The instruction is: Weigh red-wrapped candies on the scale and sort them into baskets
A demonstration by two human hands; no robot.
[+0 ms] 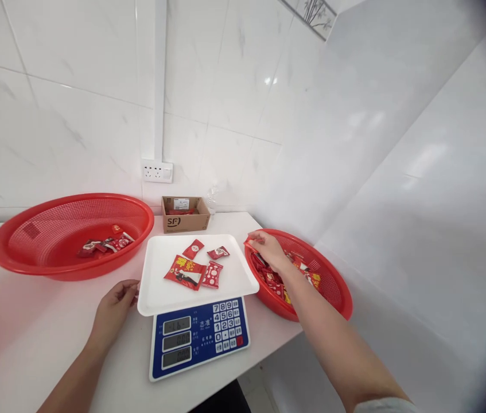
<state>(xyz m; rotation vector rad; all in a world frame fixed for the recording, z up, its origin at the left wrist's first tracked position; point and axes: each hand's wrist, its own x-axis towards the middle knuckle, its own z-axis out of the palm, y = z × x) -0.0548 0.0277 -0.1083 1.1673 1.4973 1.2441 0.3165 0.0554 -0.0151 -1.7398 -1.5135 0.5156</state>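
My right hand [268, 249] is above the left rim of the right red basket [341, 287], pinching a small red wrapped packet [250, 243]. Beside the left edge of the white tray [152, 258], my left hand [117, 304] has its fingers closed together. What they grip, if anything, is hidden. On the tray lie a large red packet [185, 272] with yellow lettering, a dotted red packet [212, 275] and two small red packets [193, 248] [218, 253]. The tray rests on a blue and white digital scale [199, 338].
A wide red basket [70, 206] at the left contains several red packets [107, 245]. Behind the tray, a cardboard box [186, 222] with red items inside stands near the tiled wall. Clear crumpled plastic [212, 198] lies beside it. The white table [126, 367] ends at the front right.
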